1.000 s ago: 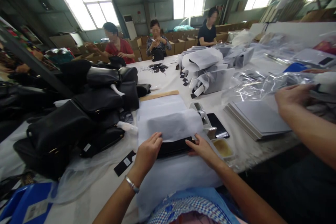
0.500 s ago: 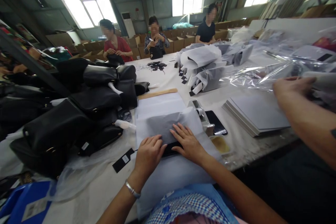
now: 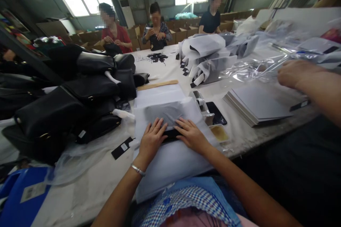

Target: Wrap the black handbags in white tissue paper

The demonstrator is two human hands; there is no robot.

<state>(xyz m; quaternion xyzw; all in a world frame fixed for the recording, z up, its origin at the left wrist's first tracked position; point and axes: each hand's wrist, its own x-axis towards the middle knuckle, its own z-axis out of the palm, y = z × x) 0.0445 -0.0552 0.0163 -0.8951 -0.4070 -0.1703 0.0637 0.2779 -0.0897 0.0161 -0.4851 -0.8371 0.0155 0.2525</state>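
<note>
My left hand [image 3: 152, 138] lies flat with spread fingers on white tissue paper [image 3: 170, 165], at the left end of a black item [image 3: 171, 135]. At its right end rests my right hand [image 3: 192, 135], fingers stretched out and holding nothing. A fold of the tissue covers the item's upper part, which shows through as a dark shape. A black tag [image 3: 122, 148] is on the table left of the paper. To the right are a tape dispenser [image 3: 204, 108], a phone [image 3: 216, 112] and a small dish of yellowish stuff [image 3: 218, 133].
Black bags [image 3: 50, 110] are heaped at the left above a blue bin [image 3: 26, 195]. Wrapped bundles [image 3: 205, 48] lie beyond the paper, grey boards [image 3: 259, 106] at the right. A co-worker's arm [image 3: 314, 78] reaches over clear plastic; three people stand across the table.
My hands have flattened on the tissue at the black item's ends, my left fingers now straighter. The view has tilted down slightly. At the right, the co-worker's arm has shifted, uncovering a black tag.
</note>
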